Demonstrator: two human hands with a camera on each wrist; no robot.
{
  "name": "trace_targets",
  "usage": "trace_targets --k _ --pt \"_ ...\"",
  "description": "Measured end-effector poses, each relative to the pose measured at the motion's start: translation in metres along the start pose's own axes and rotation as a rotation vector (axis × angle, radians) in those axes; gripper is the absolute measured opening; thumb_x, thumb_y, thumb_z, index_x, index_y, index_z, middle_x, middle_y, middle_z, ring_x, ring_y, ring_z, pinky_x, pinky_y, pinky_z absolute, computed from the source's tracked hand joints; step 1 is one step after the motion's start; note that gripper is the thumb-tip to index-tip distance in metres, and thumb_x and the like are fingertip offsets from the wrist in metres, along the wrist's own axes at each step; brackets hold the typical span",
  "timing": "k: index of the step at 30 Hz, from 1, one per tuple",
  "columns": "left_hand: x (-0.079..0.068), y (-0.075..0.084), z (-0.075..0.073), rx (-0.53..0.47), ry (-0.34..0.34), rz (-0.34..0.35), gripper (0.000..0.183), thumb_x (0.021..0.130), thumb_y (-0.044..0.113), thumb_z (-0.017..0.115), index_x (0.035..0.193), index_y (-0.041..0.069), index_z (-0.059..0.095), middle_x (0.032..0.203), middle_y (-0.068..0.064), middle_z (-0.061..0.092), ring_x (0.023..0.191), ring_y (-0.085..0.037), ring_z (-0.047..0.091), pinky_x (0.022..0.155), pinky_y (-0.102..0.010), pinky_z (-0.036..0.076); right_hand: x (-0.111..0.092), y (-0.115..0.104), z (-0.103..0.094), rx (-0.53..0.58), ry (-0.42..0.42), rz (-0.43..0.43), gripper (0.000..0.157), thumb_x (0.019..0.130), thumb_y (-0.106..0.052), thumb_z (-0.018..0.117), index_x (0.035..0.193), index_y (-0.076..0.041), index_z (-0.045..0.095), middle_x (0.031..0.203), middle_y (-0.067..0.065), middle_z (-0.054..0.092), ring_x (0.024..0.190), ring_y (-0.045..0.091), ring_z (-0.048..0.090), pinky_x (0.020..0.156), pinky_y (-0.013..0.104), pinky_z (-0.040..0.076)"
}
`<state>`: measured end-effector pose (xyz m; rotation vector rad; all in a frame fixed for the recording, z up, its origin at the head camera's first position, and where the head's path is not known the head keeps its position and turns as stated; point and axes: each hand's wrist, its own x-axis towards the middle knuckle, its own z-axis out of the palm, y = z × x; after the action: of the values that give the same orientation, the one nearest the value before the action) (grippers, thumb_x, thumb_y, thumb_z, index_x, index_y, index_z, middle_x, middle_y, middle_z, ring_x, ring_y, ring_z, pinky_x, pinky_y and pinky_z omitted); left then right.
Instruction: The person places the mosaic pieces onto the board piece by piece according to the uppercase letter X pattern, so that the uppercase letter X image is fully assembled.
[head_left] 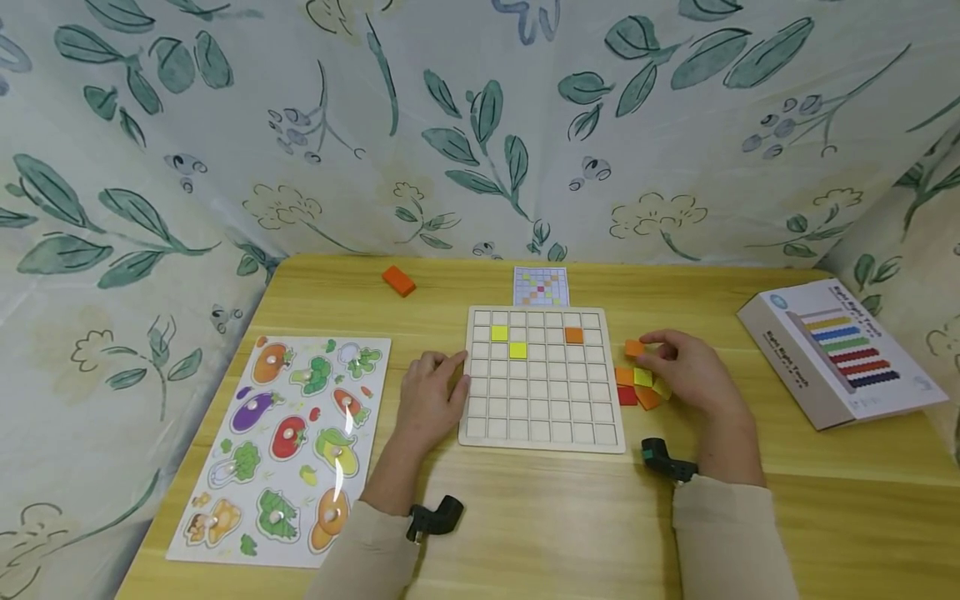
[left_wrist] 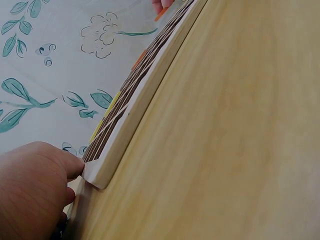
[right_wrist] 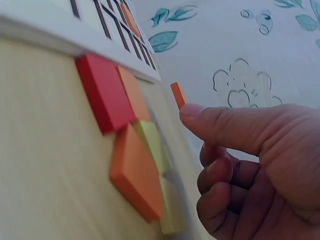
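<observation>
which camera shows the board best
The head view: it looks down on the board and shows almost its whole face. The left wrist view shows it nearly edge-on; the right wrist view, only part, cut off top left.

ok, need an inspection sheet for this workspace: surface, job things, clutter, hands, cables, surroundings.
Surface: wood-grain table.
Job things: grid board bears two yellow tiles and one orange tile; pattern card behind it; loose tiles at right.
Clutter: vegetable puzzle left, box right, orange block toward the back.
Left hand: touches the grid board's left edge.
Right hand: pinches another orange tile.
Cables: nothing seen.
Surroundings: leaf-print cloth behind.
</observation>
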<state>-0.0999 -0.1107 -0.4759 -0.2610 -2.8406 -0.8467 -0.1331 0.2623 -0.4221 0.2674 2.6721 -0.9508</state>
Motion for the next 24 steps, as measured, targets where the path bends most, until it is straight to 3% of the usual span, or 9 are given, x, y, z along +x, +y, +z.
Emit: trace_targets --k 18,24 --pt "-0.001 0.001 -0.001 -0.010 -0.038 -0.037 0.040 0.102 0.028 0.060 0.140 0.018 0.064 0.117 -0.010 0.059 0.100 -0.027 0.052 0.093 -0.047 0.044 0.002 -0.038 0.028 -0.013 -0.060 -0.135 0.038 0.099 -0.028 0.067 0.134 -0.015 0.061 0.098 0.009 0.057 0.081 0.024 0.052 0.067 0.030 0.043" --pt "0.000 0.001 -0.001 -0.012 -0.039 -0.043 0.040 0.102 0.027 0.060 0.141 0.018 0.063 0.117 -0.010 0.058 0.100 -0.027 0.051 0.093 -0.046 0.044 0.000 -0.051 0.038 0.032 -0.078 -0.180 0.034 0.099 -0.026 0.067 0.131 -0.015 0.062 0.102 0.009 0.059 0.080 0.023 0.053 0.064 0.031 0.044"
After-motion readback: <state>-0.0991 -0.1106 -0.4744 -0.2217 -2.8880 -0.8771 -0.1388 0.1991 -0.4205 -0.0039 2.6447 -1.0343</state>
